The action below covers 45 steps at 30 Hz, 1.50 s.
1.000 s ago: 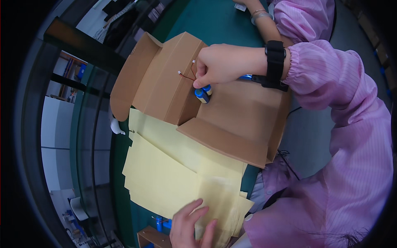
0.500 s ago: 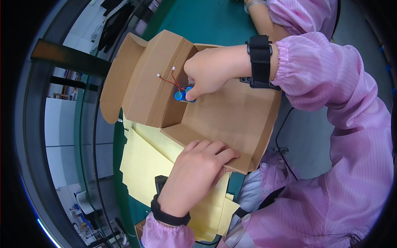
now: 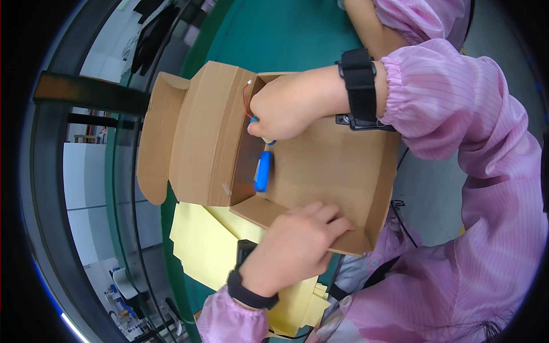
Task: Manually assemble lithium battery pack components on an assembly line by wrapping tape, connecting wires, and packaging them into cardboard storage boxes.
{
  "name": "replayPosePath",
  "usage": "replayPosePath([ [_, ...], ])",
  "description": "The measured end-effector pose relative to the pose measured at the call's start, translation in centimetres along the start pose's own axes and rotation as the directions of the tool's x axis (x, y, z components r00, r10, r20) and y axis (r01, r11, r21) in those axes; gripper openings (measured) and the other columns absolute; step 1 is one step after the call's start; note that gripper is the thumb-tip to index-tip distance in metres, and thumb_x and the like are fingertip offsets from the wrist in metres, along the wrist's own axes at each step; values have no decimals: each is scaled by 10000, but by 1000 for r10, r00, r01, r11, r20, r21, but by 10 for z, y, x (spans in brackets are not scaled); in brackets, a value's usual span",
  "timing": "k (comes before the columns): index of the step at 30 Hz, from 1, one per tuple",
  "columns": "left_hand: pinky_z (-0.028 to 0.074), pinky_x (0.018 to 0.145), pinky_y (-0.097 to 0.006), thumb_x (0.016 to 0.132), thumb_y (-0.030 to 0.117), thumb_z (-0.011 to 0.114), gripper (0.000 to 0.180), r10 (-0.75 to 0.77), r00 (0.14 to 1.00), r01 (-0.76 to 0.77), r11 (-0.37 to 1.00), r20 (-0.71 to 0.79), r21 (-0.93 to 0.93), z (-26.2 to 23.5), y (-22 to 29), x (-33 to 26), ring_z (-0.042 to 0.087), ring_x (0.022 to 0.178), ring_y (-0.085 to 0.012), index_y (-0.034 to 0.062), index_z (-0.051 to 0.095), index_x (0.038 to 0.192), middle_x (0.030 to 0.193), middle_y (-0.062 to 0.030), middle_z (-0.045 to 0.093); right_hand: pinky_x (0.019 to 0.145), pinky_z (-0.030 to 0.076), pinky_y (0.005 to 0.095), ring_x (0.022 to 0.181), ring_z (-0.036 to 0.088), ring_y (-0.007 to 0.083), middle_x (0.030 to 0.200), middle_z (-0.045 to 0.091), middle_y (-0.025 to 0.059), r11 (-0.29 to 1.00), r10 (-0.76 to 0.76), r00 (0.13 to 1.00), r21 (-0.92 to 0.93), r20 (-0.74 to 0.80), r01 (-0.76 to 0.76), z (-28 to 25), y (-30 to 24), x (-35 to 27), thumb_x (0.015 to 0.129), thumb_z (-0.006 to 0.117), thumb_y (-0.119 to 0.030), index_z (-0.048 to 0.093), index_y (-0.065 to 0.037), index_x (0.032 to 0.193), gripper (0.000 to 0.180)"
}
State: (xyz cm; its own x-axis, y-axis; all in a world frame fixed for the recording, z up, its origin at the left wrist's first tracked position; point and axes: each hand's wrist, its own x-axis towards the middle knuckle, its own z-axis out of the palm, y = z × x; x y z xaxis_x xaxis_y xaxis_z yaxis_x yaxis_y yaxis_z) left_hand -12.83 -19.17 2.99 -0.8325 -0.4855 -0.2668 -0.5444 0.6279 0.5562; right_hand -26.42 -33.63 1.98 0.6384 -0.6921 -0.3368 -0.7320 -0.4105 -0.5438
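An open brown cardboard box [image 3: 331, 163] lies in front of me with its lid folded out to the left. Inside, against the lid-side wall, rests a blue cylindrical battery [image 3: 262, 171]. My right hand [image 3: 291, 108] reaches into the box above it, closed around another blue battery [image 3: 255, 120]. Most of that one is hidden by the fingers; a red lead with a small white connector [image 3: 249, 82] sticks up from it. My left hand [image 3: 294, 246] grips the box's near wall, fingers bent over the rim and the thumb side outside.
Pale yellow sheets [image 3: 200, 246] lie under and beside the box on the green table [image 3: 269, 34]. Another person's arm [image 3: 369, 26] rests at the far edge. A dark metal frame [image 3: 86, 94] stands at the left.
One blue battery now lies in the box below my right hand, which has moved slightly left. The box and my left hand have shifted a little right and nearer in the picture.
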Motion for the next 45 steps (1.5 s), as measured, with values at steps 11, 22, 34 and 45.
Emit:
replayPosePath([
  [11,532,677,-388,634,112,696,267,23,988,-32,998,154,54,3,-6,20,639,818,-283,52,682,894,830,-79,622,683,494,442,650,600,327,713,628,202,1000,4,999,-28,37,-3,-3,-12,-8,954,432,-318,645,57,784,464],
  [22,508,683,-326,682,195,779,304,109,985,-70,962,-134,263,5,-17,-30,615,802,-202,130,669,957,862,8,631,699,497,447,663,612,338,711,631,208,999,-4,1000,38,-5,4,-3,-11,-10,970,439,-363,639,55,778,501],
  [34,465,749,-347,730,348,766,324,-88,963,181,912,-256,367,-21,-47,-47,609,794,-240,84,649,878,797,-43,629,704,500,448,678,634,359,721,643,213,1000,-4,1000,3,-2,4,3,-5,-7,968,487,-406,659,31,853,483],
  [45,455,708,-326,693,549,716,497,-27,977,87,957,-213,278,-15,-75,-37,577,650,-230,61,695,783,652,-52,612,713,522,418,772,667,342,771,675,157,987,-156,948,-80,-279,139,-5,-5,-8,785,717,-147,659,-11,887,179],
])
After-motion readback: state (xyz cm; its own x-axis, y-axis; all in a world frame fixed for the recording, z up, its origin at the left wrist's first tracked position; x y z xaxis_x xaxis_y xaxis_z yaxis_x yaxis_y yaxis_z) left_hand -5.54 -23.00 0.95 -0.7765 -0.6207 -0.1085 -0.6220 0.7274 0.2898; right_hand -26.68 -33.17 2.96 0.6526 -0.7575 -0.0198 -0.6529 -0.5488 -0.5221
